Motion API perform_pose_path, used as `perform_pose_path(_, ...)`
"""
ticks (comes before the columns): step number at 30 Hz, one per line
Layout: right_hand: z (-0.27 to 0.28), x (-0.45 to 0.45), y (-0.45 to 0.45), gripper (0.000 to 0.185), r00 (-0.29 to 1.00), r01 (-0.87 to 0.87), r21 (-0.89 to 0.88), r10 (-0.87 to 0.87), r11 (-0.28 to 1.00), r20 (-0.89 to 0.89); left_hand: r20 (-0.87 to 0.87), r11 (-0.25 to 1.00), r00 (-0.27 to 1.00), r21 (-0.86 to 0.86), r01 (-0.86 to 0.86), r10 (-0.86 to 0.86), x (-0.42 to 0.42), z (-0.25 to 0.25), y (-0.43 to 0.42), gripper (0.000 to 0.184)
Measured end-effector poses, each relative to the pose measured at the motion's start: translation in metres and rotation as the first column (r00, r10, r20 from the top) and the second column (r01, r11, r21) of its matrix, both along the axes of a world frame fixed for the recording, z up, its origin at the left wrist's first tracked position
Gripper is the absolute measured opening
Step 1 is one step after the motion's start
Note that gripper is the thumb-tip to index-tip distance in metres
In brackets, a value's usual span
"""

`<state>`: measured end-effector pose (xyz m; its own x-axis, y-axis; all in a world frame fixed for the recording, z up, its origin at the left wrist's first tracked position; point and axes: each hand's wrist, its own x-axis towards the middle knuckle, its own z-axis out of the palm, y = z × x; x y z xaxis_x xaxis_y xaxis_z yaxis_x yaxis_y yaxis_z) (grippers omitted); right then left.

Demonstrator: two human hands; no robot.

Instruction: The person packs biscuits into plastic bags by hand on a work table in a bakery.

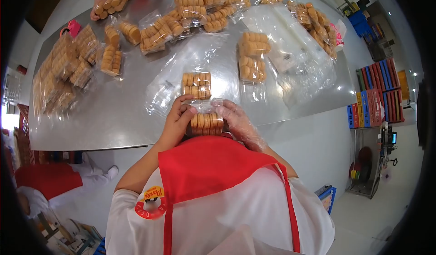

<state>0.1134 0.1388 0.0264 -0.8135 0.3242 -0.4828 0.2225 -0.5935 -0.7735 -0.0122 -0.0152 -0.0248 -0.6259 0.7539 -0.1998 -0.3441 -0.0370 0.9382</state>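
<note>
Packet [206,125] held near table edge [119,145]

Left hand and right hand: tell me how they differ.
The left hand is bare, while the right hand wears a clear plastic glove. The left hand grips the left side of the biscuit packet; the right hand is at the opposite side, its fingers by the far right corner of the wrapper. Both hands are on the same packet.

Food-packing workroom: steel table [122,102], bagged biscuits [206,124], red apron [213,166].
</note>
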Motion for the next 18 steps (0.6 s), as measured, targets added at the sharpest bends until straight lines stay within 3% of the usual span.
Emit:
perform_pose_path(1,-0.006,0.001,0.002,0.027,0.999,-0.043,0.056,0.044,0.998,-0.027,0.096,0.999,0.995,0.044,-0.027,0.023,0.0,-0.001,0.002,0.024)
perform_pose_path(4,-0.005,0.003,0.004,0.026,0.992,-0.083,0.073,0.09,0.994,-0.086,0.082,1.0,0.997,0.007,0.01,-0.011,-0.001,-0.008,0.001,0.019)
perform_pose_path(7,-0.009,0.004,0.006,0.023,0.99,-0.054,0.128,0.07,0.99,-0.12,-0.461,0.999,0.886,0.024,-0.042,0.048,-0.005,-0.005,0.0,0.016)
perform_pose_path(8,-0.012,0.004,0.007,0.022,0.99,-0.039,0.165,0.061,0.985,-0.128,-0.49,0.999,0.872,-0.023,-0.045,0.028,-0.005,0.0,-0.001,0.015)
perform_pose_path(10,-0.014,0.002,0.007,0.021,0.986,0.012,0.541,0.08,0.841,-0.146,-0.541,0.992,0.841,-0.116,-0.056,-0.015,-0.005,0.014,-0.001,0.014)
perform_pose_path(11,-0.015,0.001,0.007,0.02,0.984,0.04,0.699,0.093,0.714,-0.152,-0.451,0.99,0.893,-0.123,-0.072,0.009,-0.003,0.015,0.0,0.015)
perform_pose_path(14,-0.004,0.001,0.011,0.018,0.986,-0.019,0.865,0.152,0.501,-0.067,-0.223,0.987,0.973,-0.136,-0.09,0.058,0.0,0.021,0.006,0.016)
perform_pose_path(18,0.009,-0.001,0.006,0.017,0.992,-0.049,0.798,0.123,0.6,-0.031,-0.166,0.988,0.985,-0.138,-0.069,0.046,-0.004,0.031,0.012,0.014)
